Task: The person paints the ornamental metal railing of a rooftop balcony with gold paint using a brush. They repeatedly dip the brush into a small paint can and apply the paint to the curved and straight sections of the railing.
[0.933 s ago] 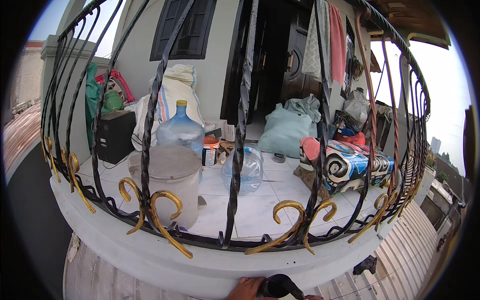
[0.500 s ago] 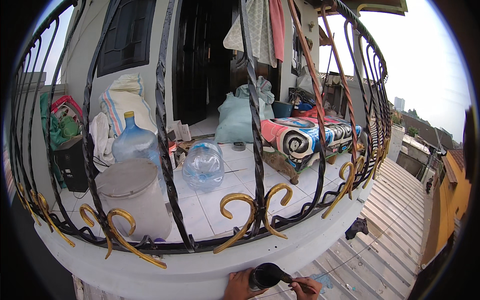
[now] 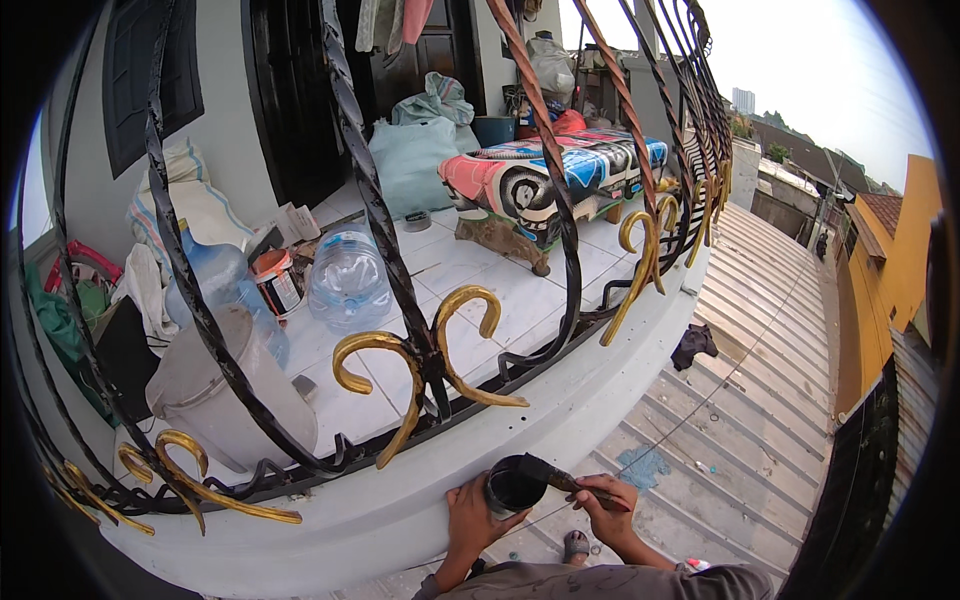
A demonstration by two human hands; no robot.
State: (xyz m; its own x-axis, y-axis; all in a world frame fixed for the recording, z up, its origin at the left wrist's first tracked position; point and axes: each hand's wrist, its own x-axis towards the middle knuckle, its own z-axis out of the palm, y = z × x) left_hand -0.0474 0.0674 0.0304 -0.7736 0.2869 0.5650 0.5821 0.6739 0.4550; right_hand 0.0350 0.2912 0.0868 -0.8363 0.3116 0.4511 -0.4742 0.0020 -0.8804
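My left hand (image 3: 468,518) is wrapped round a small can of black paint (image 3: 512,494), close against the white balcony ledge (image 3: 560,425). In my right hand (image 3: 608,505) is a paintbrush (image 3: 562,481), its dark bristle end lying across the can's rim. Above both hands runs a curved balcony railing with twisted black bars (image 3: 372,190) and gold scrolls (image 3: 466,390) at their feet. Toward the right, some bars (image 3: 551,135) are reddish brown rather than black.
Behind the railing are a grey lidded bucket (image 3: 215,385), clear water jugs (image 3: 348,280), stuffed sacks (image 3: 415,165) and a low bench with a patterned cover (image 3: 560,180). Below right stretches a corrugated roof (image 3: 740,430) with a dark cloth (image 3: 694,346) on it. My sandalled foot (image 3: 576,545) shows beneath.
My view has turned right and tilted down, so the railing slants and more of my arms shows. The can and brush sit higher in the picture, still held in the same hands.
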